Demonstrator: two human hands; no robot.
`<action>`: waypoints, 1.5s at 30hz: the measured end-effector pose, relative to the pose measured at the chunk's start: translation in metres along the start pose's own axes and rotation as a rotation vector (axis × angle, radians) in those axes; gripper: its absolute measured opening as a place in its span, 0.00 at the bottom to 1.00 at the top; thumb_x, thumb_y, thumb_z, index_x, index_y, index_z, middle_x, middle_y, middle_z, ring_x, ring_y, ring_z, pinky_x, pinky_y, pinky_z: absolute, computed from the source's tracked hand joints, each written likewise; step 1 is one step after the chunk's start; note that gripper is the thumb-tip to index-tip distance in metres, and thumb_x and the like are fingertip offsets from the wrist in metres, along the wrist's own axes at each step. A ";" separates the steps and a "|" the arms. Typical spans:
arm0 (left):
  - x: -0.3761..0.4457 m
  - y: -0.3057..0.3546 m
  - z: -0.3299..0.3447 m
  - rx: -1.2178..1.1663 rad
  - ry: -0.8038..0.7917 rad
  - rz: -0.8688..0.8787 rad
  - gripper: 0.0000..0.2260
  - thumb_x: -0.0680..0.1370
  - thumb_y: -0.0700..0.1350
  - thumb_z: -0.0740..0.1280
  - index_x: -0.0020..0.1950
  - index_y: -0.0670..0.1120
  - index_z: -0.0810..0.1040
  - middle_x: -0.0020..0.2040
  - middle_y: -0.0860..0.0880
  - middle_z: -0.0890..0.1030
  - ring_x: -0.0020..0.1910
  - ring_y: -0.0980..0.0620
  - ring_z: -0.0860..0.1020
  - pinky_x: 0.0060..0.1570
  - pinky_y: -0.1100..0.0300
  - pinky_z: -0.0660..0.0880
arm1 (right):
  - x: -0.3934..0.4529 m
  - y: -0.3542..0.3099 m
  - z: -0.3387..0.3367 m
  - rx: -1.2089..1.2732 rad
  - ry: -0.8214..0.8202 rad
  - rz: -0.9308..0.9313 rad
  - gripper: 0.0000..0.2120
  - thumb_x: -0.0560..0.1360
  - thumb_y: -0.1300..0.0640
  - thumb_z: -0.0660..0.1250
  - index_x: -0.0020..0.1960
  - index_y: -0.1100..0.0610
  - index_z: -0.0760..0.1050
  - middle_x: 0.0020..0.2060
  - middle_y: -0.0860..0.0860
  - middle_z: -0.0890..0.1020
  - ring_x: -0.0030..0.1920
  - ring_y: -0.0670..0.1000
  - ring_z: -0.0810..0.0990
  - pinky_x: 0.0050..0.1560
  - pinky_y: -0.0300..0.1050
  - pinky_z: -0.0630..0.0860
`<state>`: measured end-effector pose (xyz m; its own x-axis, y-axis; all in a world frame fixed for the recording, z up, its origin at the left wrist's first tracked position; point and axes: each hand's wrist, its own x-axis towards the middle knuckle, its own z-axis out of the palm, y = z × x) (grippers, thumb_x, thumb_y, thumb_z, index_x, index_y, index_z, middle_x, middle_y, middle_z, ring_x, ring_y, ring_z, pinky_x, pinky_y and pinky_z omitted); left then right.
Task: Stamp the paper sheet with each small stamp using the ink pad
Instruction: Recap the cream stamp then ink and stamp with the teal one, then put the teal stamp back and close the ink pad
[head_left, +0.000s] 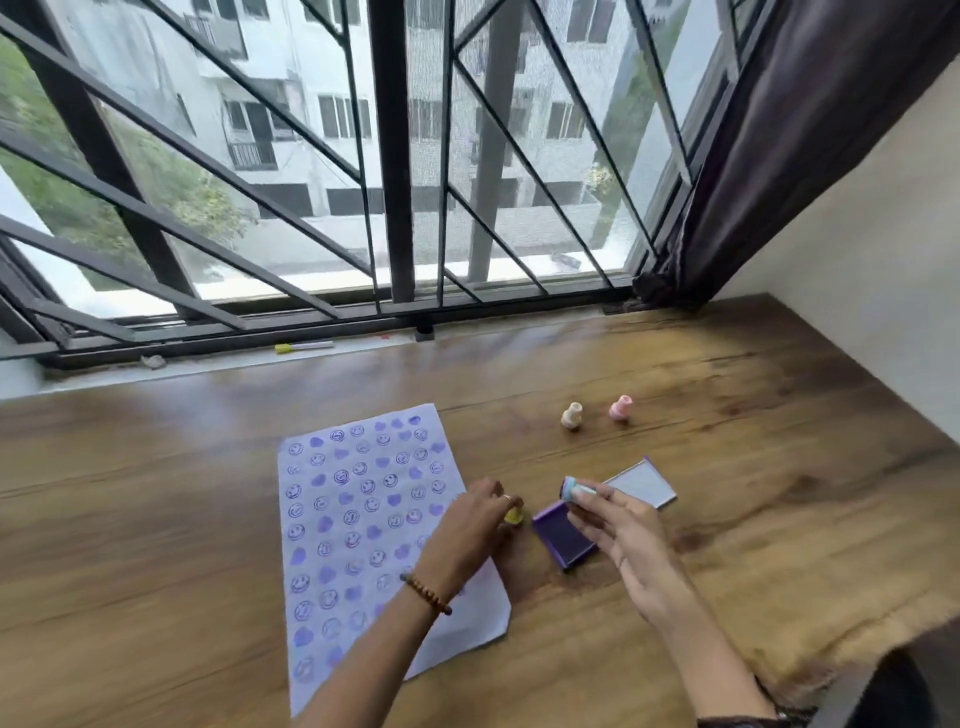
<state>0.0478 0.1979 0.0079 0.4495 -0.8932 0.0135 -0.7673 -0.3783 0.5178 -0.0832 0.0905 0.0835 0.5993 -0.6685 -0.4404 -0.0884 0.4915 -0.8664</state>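
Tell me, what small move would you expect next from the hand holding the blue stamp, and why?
Probably the right hand lowers the blue stamp onto the open purple ink pad to ink it. The stamp is held in the air just above the pad, its face turned sideways, not over the paper sheet. The left hand rests on a yellow stamp at the sheet's edge.

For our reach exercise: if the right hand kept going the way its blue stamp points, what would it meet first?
Probably the left hand at the yellow stamp; the right hand aims its blue stamp leftward, though depth is unclear.
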 end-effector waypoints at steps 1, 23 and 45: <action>-0.001 0.000 0.000 -0.051 0.031 -0.021 0.11 0.75 0.40 0.62 0.58 0.44 0.74 0.56 0.41 0.74 0.55 0.44 0.73 0.53 0.53 0.71 | 0.002 0.001 -0.003 -0.032 -0.006 -0.003 0.04 0.72 0.67 0.67 0.42 0.60 0.79 0.37 0.53 0.82 0.39 0.48 0.80 0.43 0.36 0.80; 0.021 0.031 -0.002 -1.526 0.192 -0.454 0.12 0.63 0.48 0.73 0.44 0.45 0.84 0.37 0.49 0.86 0.38 0.57 0.82 0.39 0.70 0.78 | 0.053 -0.006 -0.010 -0.626 -0.255 -0.445 0.09 0.72 0.58 0.70 0.42 0.43 0.78 0.37 0.44 0.84 0.38 0.40 0.82 0.40 0.30 0.77; 0.074 -0.010 0.009 -0.470 0.397 -0.455 0.13 0.72 0.40 0.68 0.49 0.57 0.74 0.46 0.51 0.79 0.44 0.57 0.78 0.42 0.72 0.70 | 0.147 0.010 0.036 -1.167 -0.279 -0.460 0.12 0.73 0.56 0.67 0.56 0.51 0.74 0.51 0.51 0.76 0.51 0.54 0.78 0.50 0.52 0.76</action>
<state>0.0849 0.1335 -0.0038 0.8735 -0.4861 -0.0277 -0.2318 -0.4652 0.8543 0.0331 0.0173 0.0187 0.8933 -0.4368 -0.1060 -0.3858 -0.6241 -0.6794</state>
